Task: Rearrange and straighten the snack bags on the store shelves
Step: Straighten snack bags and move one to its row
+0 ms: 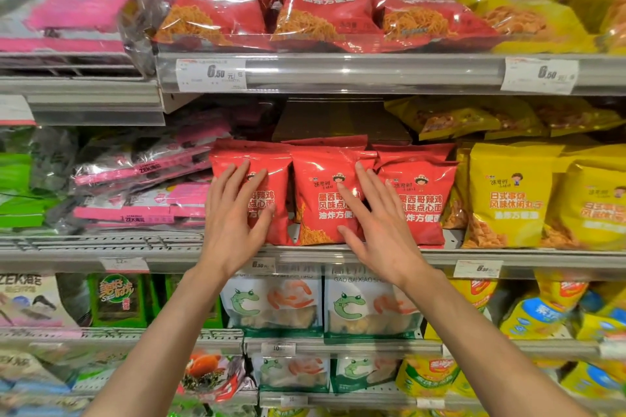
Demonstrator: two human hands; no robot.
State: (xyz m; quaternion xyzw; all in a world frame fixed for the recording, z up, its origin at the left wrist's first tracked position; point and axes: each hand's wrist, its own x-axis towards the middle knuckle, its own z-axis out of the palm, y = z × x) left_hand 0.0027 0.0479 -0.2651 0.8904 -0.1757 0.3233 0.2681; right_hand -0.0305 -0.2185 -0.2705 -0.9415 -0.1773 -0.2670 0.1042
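Note:
Three red snack bags stand upright side by side on the middle shelf (491,256). My left hand (233,213) lies flat, fingers spread and straight, on the face of the left red bag (281,176). My right hand (376,223) lies flat with spread fingers on the middle red bag (318,193), its outer edge over the seam towards the right red bag (423,200). Neither hand curls round a bag. More red bags stand behind the front row.
Yellow snack bags (508,196) stand to the right, pink-and-clear seaweed packs (142,193) lie stacked to the left. Above is a shelf of lying red noodle bags (325,10). Below stand white bags with green crocodile prints (274,301).

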